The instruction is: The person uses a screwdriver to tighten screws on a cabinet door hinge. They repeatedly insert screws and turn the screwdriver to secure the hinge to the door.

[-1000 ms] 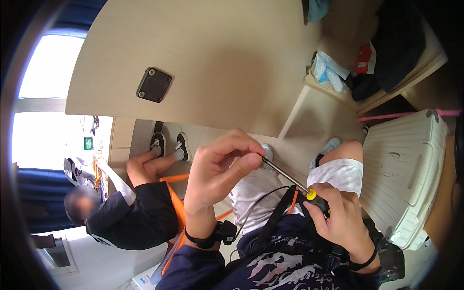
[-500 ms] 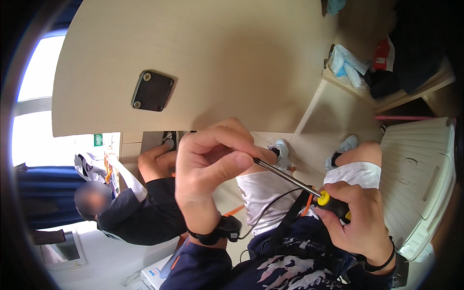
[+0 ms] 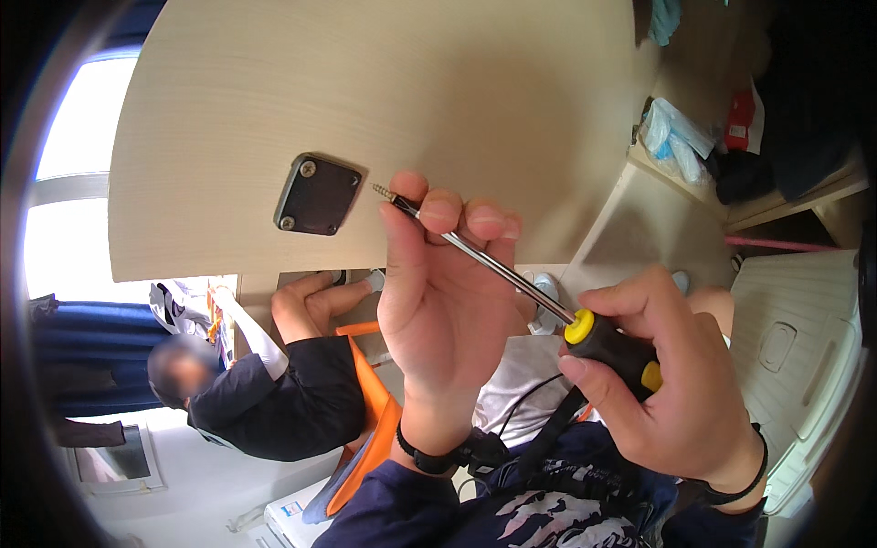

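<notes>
A screwdriver with a black and yellow handle [image 3: 614, 354] rests in my right hand [image 3: 690, 402], its fingers and thumb closed around the grip. The metal shaft [image 3: 498, 265] slants up to the left across my left hand [image 3: 448, 297]. That hand is turned palm up, thumb and fingertips closed on the shaft's dark tip. A small screw [image 3: 383, 192] sticks out from the tip, its point toward a black square plate [image 3: 318, 196] but apart from it. Two screw heads show along the plate's left side; small dark holes show at its right side.
The plate lies on a light wooden panel [image 3: 237, 82] that spans the upper view. At left a co-worker in dark clothes [image 3: 292, 393] sits near an orange-edged thing [image 3: 370, 393]. A ribbed pale suitcase [image 3: 776, 342] stands at right, below a shelf with plastic-wrapped items [image 3: 674, 137].
My left hand has turned from back-side up to palm up, and the screw now shows at the shaft's tip. Both hands and the screwdriver have come up nearer the plate.
</notes>
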Motion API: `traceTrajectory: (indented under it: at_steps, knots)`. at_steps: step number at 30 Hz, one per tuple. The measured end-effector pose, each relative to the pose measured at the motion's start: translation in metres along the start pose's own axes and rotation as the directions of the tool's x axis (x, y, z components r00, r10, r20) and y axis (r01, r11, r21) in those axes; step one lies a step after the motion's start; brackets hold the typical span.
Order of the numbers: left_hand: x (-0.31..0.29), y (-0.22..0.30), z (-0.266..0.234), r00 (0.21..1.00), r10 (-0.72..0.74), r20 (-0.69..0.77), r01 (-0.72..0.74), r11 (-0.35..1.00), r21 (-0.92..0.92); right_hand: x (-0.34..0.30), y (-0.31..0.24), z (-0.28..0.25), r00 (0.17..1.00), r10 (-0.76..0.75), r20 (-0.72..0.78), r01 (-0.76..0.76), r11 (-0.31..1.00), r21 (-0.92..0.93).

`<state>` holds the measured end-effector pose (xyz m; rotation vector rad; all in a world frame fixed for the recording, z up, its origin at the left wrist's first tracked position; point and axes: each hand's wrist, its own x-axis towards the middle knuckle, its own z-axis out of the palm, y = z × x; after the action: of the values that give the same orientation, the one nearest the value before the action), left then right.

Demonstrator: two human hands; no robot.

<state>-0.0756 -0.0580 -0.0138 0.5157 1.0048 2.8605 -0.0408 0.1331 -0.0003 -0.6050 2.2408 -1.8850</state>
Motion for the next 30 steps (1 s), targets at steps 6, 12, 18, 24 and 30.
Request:
traceTrajectory:
  at_steps: [6, 12, 18, 24, 30]
  knots:
    - [0.007, 0.009, -0.005, 0.999, 0.020, -0.034, -0.021, 0.999, -0.024, 0.018, -0.009, -0.006, 0.999, 0.009, 0.037, -0.004, 0.993, -0.121]
    - [0.008, 0.014, -0.009, 0.997, 0.029, -0.069, -0.030, 1.000, -0.002, 0.026, -0.012, -0.006, 0.994, 0.097, 0.046, -0.094, 0.993, -0.069]
    - [0.009, 0.012, -0.006, 0.991, 0.071, -0.114, -0.072, 0.997, -0.008, 0.029, -0.015, -0.011, 0.985, 0.141, 0.104, -0.139, 0.990, -0.030]
    - [0.012, 0.010, 0.008, 0.953, 0.098, -0.285, -0.150, 0.975, -0.167, 0.024, -0.038, -0.026, 0.949, 0.312, 0.048, -0.307, 0.877, 0.369]
    - [0.017, 0.004, 0.017, 0.940, 0.139, -0.311, -0.215, 0.949, -0.229, -0.025, -0.014, -0.013, 0.929, 0.040, -0.368, 0.091, 0.939, 0.333]
